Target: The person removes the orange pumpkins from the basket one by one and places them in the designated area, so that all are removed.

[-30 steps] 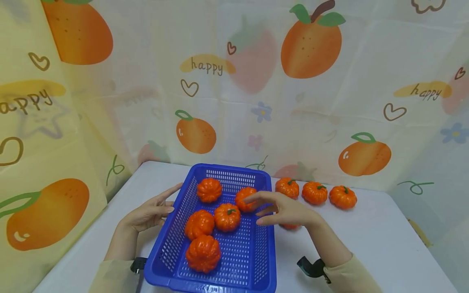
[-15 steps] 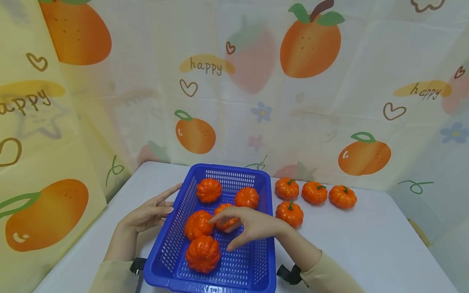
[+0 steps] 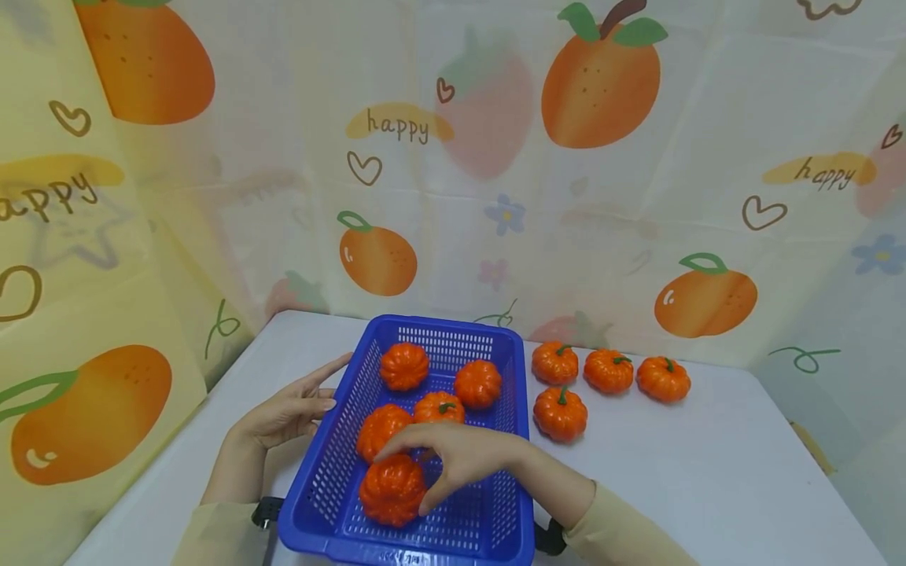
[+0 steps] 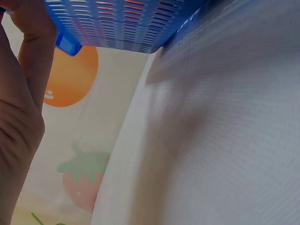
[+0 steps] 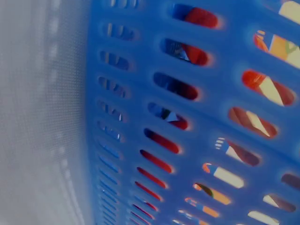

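A blue plastic basket [image 3: 520, 503] with slotted walls holds several small orange toy pumpkins. My right hand [image 3: 463, 456] reaches over its right wall, fingers and thumb curved round the nearest pumpkin [image 3: 392, 494]. Just beyond are a pumpkin [image 3: 382, 431] partly behind my fingers and a green-stemmed one [image 3: 439, 407]. Two more, a left pumpkin [image 3: 404, 366] and a right pumpkin [image 3: 477, 384], lie at the far end. My left hand [image 3: 286, 413] rests against the basket's left side, fingers extended. The right wrist view is filled by the basket's slotted wall [image 5: 211, 108]; the hand is not distinguishable there.
Right of the basket, several more pumpkins stand on the white table [image 3: 672, 472]: three in a back row, including a middle pumpkin [image 3: 609, 371], and a nearer pumpkin [image 3: 561, 414]. A fruit-patterned cloth [image 3: 453, 236] hangs behind the table and along its left.
My right hand has moved from the far right pumpkin, across the basket, toward me and left to the nearest pumpkin. The left hand and basket have stayed put.
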